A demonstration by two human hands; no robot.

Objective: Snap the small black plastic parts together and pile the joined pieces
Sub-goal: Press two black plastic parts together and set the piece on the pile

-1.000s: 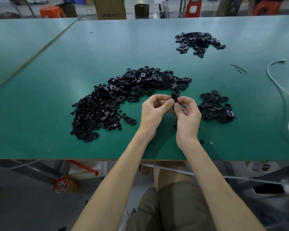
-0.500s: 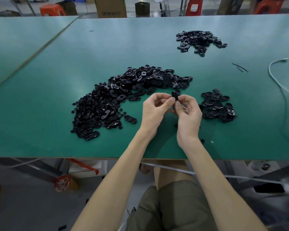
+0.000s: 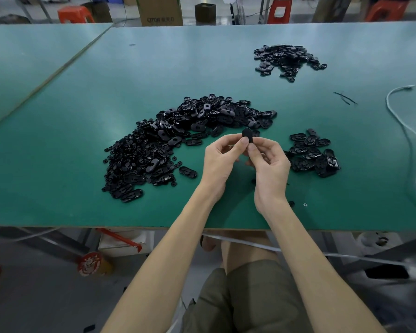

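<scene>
Pinching one small black oval plastic part [image 3: 247,135] with both left hand [image 3: 220,162] and right hand [image 3: 269,169], fingers of each clamped on it, above the green table [image 3: 82,116]. To the left, a wide heap of loose black plastic parts [image 3: 168,145]; just right of the hands, a smaller pile of black oval pieces [image 3: 312,156]; far off, a third pile [image 3: 287,60].

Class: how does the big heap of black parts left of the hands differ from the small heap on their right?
The big heap holds far more pieces than the small heap. The big heap mixes ovals with tiny bits; the small heap shows only ovals. Both are black plastic.
</scene>
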